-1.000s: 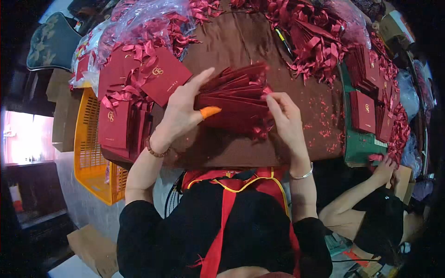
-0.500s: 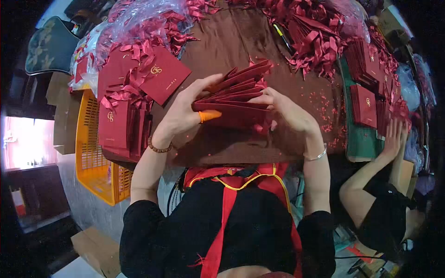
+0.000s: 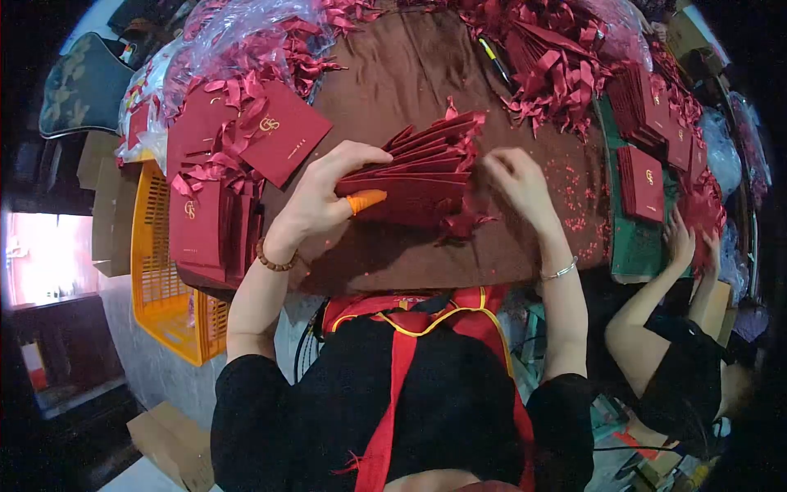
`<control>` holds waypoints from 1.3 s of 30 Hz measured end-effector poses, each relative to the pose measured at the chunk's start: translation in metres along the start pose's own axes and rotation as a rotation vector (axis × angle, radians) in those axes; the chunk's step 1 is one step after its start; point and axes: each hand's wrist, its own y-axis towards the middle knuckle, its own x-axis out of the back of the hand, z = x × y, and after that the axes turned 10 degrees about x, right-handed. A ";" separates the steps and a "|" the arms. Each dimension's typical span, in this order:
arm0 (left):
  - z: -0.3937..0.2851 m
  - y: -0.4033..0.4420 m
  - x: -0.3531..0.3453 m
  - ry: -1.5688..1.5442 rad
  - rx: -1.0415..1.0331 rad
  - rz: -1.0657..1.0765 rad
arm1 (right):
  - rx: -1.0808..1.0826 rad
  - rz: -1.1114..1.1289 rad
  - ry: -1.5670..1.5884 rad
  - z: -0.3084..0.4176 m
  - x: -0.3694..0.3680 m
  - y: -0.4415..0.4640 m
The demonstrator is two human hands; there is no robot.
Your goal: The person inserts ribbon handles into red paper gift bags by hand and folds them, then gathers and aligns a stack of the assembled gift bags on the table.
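My left hand (image 3: 326, 187), with an orange cover on its thumb, is closed round the left end of a fanned bundle of dark red paper gift bags (image 3: 410, 197). Ribbons (image 3: 467, 221) hang loose from the bundle's right end. Just right of these ribbons is my right hand (image 3: 518, 187), its fingers curled in and apart from the bags. Whether something small is between those fingers is hidden. Nearest my left hand, a single red bag with a gold logo (image 3: 287, 135) lies on top of other bags and ribbons.
Stacked bags (image 3: 201, 221) stand at the table's left edge, above a yellow plastic crate (image 3: 172, 303). Ribbon heaps (image 3: 557, 82) and a yellow pen (image 3: 494, 59) lie toward the back. Red scraps dot the brown cloth (image 3: 385, 74). At right, a co-worker's hands (image 3: 680, 242) touch red bags.
My right hand has come off the bundle and moved to the right, its fingers curling. My left hand keeps its hold, and the bags' ribbon ends now show. The co-worker's hands have moved apart.
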 end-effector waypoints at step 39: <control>0.052 -0.022 -0.056 -0.680 0.268 -0.197 | 0.302 0.004 0.612 0.027 -0.073 -0.009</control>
